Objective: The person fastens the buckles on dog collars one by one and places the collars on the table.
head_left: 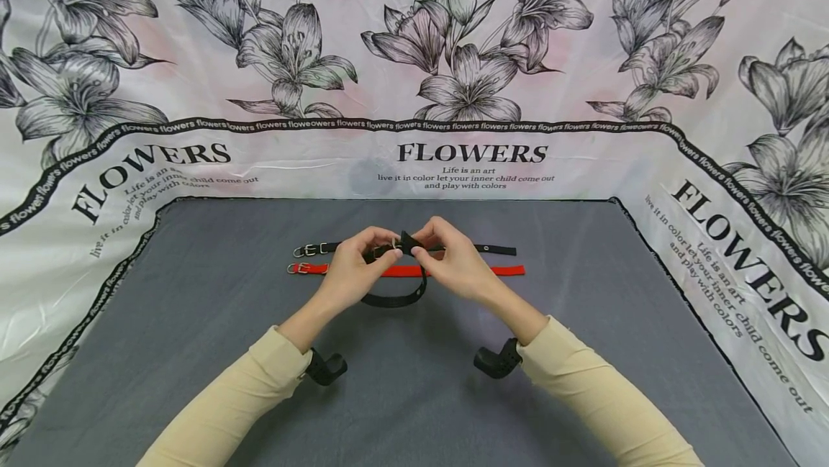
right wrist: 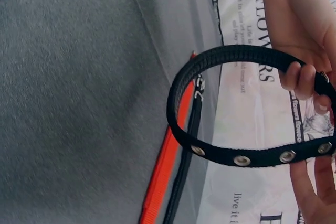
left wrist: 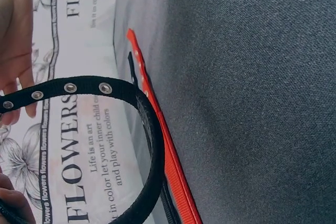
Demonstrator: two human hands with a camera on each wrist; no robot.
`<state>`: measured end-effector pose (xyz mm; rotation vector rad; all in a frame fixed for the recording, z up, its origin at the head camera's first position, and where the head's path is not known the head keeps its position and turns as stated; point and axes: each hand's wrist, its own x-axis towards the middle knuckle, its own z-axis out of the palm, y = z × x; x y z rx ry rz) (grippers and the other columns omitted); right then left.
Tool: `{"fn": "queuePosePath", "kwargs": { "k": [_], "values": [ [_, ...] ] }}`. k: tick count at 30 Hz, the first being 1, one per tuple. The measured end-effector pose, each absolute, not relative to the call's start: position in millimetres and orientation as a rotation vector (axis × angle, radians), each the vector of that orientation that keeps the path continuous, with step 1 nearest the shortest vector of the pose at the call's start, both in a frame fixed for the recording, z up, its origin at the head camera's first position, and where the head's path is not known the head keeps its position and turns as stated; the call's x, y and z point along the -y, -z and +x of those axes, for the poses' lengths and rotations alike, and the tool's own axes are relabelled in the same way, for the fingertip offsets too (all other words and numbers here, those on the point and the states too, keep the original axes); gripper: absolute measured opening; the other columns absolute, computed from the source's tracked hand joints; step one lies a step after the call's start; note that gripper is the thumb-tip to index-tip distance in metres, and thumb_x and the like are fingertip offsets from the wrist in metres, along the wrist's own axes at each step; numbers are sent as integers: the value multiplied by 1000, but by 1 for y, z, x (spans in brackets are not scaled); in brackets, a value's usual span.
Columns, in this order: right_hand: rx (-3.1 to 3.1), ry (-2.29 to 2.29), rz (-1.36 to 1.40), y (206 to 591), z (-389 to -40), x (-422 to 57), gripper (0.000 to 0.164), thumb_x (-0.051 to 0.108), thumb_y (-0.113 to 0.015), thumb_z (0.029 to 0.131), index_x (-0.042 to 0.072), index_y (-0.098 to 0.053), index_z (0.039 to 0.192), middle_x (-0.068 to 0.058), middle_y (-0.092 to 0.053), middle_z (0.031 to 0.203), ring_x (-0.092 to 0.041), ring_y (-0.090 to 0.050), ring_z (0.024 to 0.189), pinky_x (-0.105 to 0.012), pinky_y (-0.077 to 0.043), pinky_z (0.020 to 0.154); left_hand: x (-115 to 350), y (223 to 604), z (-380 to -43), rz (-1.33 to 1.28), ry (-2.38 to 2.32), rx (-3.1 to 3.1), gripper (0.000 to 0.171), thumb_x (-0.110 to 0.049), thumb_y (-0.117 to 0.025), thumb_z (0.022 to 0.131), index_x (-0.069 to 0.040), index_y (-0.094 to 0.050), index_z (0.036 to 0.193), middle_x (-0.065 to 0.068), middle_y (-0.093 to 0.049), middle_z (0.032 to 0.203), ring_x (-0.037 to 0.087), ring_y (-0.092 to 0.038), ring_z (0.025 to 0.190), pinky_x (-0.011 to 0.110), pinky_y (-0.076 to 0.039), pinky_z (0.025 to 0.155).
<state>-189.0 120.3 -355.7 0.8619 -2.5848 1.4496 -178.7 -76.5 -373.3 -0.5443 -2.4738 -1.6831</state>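
A black webbing strap with metal eyelets is bent into a loop above the grey mat. My left hand pinches its buckle end. My right hand pinches the eyelet end right beside it. In the right wrist view the black loop hangs in the air, with the left hand's fingers curled round it. The left wrist view shows the loop and its eyelets. Behind the hands a second black strap and a red strap lie flat, side by side.
The grey mat lies on a flower-printed cloth that rises behind and at both sides. The flat straps' metal buckles point left. Black wrist mounts sit on both cream sleeves. The red strap appears under the loop.
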Motion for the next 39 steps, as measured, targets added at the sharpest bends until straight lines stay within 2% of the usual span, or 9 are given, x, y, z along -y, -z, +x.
{"fn": "queuePosePath", "kwargs": {
  "k": [8, 13, 21, 26, 35, 39],
  "values": [
    [2654, -1304, 985, 350, -191, -123, 12, 6, -60, 87, 13, -52, 92, 0, -52, 95, -11, -55, 86, -24, -53, 71, 76, 373, -177, -563, 1693, 2481, 19, -27, -64, 87, -23, -61, 105, -4, -64, 92, 20, -55, 71, 29, -44, 57],
    [2665, -1286, 1020, 350, -191, -124, 11, 5, -60, 87, 12, -53, 92, -1, -50, 93, -11, -54, 83, -24, -53, 70, 76, 372, -176, -563, 1689, 2481, 19, -28, -66, 86, -23, -64, 104, -6, -65, 95, 15, -57, 76, 30, -47, 61],
    [2600, -1290, 1038, 355, -190, -122, 12, 5, -61, 87, 11, -54, 95, -2, -52, 95, -12, -55, 88, -28, -54, 71, 76, 370, -179, -552, 1724, 2471, 15, -24, -69, 83, -21, -67, 98, -6, -66, 93, 13, -58, 79, 33, -51, 61],
    [2574, -1355, 1019, 356, -190, -120, 11, 6, -60, 88, 11, -55, 97, -2, -52, 97, -12, -56, 88, -25, -53, 72, 77, 371, -180, -566, 1725, 2459, 16, -26, -67, 85, -21, -67, 100, -4, -66, 89, 14, -57, 78, 33, -49, 61],
    [2605, -1414, 953, 352, -186, -116, 23, 5, -63, 86, 3, -55, 108, -11, -55, 107, -22, -58, 95, -29, -53, 78, 77, 370, -179, -514, 1855, 2363, 19, -24, -66, 85, -21, -67, 104, -2, -62, 98, 15, -57, 84, 35, -48, 70],
    [2589, -1412, 955, 358, -190, -118, 22, 9, -64, 86, 8, -56, 107, -6, -56, 105, -18, -57, 93, -29, -52, 79, 77, 369, -180, -497, 1901, 2332, 18, -23, -67, 85, -19, -67, 102, -2, -64, 100, 17, -58, 83, 32, -47, 67]
  ]
}}
